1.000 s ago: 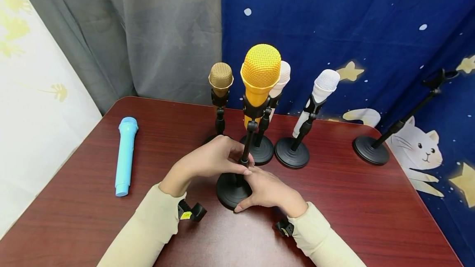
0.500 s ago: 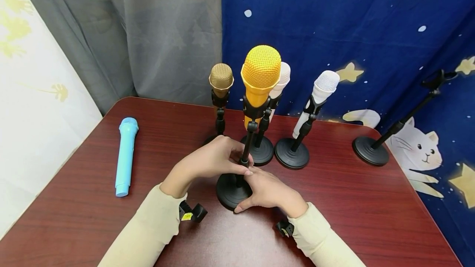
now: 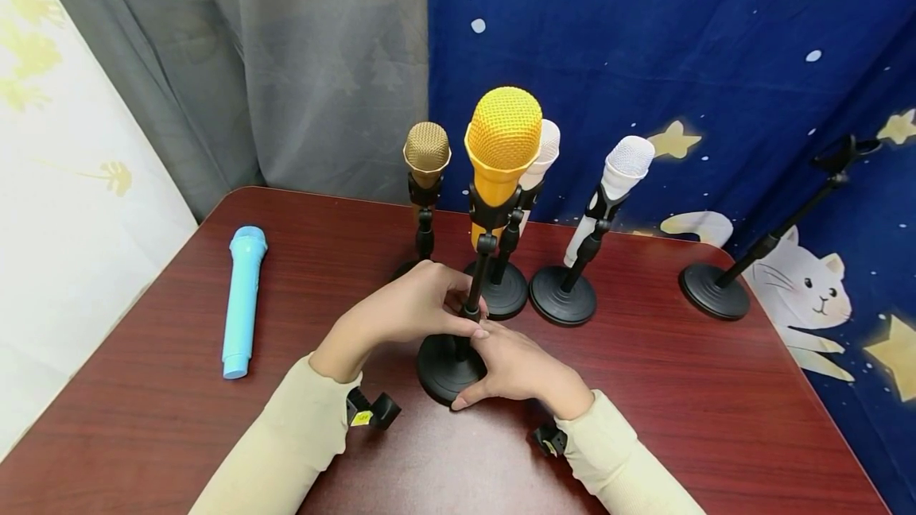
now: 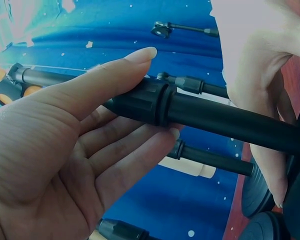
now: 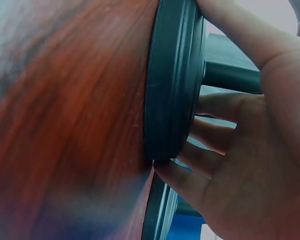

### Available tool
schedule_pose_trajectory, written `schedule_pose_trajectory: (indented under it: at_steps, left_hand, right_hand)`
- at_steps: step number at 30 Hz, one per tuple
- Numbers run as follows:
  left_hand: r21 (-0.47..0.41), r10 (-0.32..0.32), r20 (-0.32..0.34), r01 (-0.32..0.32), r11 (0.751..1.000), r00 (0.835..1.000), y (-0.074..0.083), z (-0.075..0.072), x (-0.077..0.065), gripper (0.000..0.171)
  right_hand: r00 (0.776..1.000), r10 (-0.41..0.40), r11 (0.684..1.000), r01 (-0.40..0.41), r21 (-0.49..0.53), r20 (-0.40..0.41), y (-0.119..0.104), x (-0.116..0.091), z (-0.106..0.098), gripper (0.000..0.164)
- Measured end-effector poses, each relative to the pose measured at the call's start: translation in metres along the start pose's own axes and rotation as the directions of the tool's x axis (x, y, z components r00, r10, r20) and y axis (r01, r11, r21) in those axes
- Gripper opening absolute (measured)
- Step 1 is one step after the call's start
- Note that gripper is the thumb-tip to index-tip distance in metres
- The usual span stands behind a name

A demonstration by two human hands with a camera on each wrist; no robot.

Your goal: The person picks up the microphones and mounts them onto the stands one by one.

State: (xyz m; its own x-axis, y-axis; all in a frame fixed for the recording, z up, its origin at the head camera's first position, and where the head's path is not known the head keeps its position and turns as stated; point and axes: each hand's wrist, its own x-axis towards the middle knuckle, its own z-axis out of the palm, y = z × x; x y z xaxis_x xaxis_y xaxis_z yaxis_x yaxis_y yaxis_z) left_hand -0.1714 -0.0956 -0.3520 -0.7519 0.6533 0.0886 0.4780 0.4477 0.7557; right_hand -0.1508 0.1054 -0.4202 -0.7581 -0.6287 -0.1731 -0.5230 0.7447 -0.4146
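Note:
In the head view a yellow microphone (image 3: 504, 133) sits in the clip of a black desk microphone stand (image 3: 440, 372) at the middle of the table. My left hand (image 3: 404, 304) grips the stand's pole at its collar (image 4: 145, 100), thumb on one side and fingers on the other. My right hand (image 3: 518, 364) holds the round base (image 5: 172, 85), thumb at the near edge and fingers round the far rim. The base rests on the wood in the right wrist view. A light blue microphone (image 3: 243, 300) lies on the left of the table.
Behind stand a brown-gold microphone (image 3: 426, 149), a pale pink one (image 3: 547, 141) partly hidden by the yellow one, and a white one (image 3: 626, 161), all on stands. A stand with a bare clip (image 3: 716, 288) is at the right edge. Curtains (image 3: 644, 38) hang behind the table (image 3: 716, 412).

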Motion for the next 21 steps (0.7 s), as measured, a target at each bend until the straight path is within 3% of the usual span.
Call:
schedule_pose_trajectory:
  at_steps: [21]
  left_hand:
    - [0.062,0.003,-0.023,-0.002,0.998,1.0,0.0002,0.0016,0.0015,0.024]
  right_hand:
    - [1.0,-0.004,1.0,0.004,0.0,0.012,0.0025,0.001,0.0005,0.09]
